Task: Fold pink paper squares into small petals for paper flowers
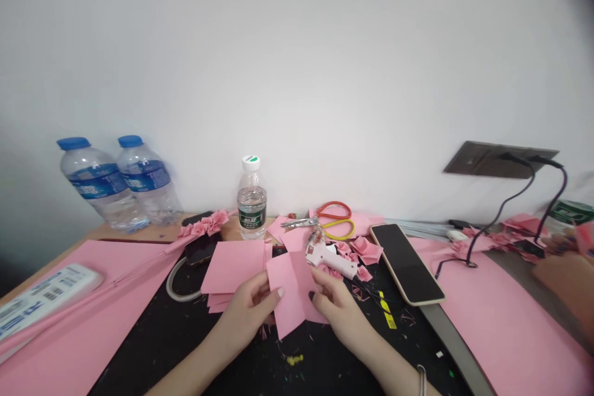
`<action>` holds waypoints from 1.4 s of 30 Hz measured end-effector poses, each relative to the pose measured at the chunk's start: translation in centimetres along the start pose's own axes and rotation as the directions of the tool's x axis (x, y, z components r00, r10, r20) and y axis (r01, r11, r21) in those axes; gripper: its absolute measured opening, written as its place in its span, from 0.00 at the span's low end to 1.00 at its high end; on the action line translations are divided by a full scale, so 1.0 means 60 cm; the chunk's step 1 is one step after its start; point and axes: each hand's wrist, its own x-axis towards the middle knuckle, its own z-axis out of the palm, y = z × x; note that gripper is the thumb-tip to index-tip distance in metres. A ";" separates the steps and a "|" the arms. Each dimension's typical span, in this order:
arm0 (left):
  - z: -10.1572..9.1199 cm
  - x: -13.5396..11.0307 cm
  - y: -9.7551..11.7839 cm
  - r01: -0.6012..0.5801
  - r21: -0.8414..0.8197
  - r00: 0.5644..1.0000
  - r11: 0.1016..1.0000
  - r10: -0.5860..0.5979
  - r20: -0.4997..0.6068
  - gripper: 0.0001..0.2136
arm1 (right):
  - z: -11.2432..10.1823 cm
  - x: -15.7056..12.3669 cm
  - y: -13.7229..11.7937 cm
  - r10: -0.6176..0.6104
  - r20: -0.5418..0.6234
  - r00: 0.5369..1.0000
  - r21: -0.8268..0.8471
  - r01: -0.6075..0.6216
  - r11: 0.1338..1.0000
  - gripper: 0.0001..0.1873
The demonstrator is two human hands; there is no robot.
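Folded pink paper sheet (286, 300): held just above the black cutting mat (153, 346), between both hands, its crease kept square and free of the clutter.
Left hand (244, 315): fingers (273, 294) partly curled, pinching the sheet's left edge against the thumb.
Right hand (338, 312): fingers (320, 284) lightly bent, gripping the sheet's right side, slightly spread.
Hot glue gun (331, 258): white, lying just beyond the sheet, close to the right hand.
Pink paper squares (232, 269): stacked just left of the sheet, overlapping it.
Scissors (335, 218): orange and yellow handles, behind the sheet, past the glue gun.
Smartphone (406, 263): to the sheet's right, well clear.
Water bottles (148, 180): standing far behind, left of the sheet.
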 end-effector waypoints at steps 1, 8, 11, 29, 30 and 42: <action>0.000 0.000 0.000 -0.004 0.007 1.000 1.000 0.004 -0.011 0.18 | -0.002 0.001 -0.001 0.009 -0.018 1.000 -0.012 -0.009 1.000 0.17; -0.002 0.002 -0.004 -0.038 0.005 0.999 0.999 0.038 -0.015 0.14 | -0.017 0.008 0.024 0.160 -0.136 0.978 -0.121 -0.176 0.977 0.07; -0.001 0.002 -0.005 -0.043 0.002 0.999 0.999 0.043 -0.012 0.13 | -0.019 0.008 0.027 0.168 -0.125 0.978 -0.077 -0.178 0.981 0.08; -0.009 0.000 -0.001 0.089 -0.074 0.990 0.993 -0.096 -0.104 0.09 | -0.024 0.004 0.011 0.220 -0.015 0.975 0.193 -0.213 0.958 0.14; -0.008 -0.001 0.001 0.096 -0.091 0.990 0.991 -0.105 -0.092 0.09 | -0.026 0.004 0.011 0.235 -0.028 0.972 0.183 -0.226 0.957 0.14; -0.010 -0.002 0.006 0.129 -0.167 0.988 0.977 -0.142 -0.066 0.09 | -0.035 0.004 0.006 0.257 0.013 0.966 0.283 -0.250 0.926 0.11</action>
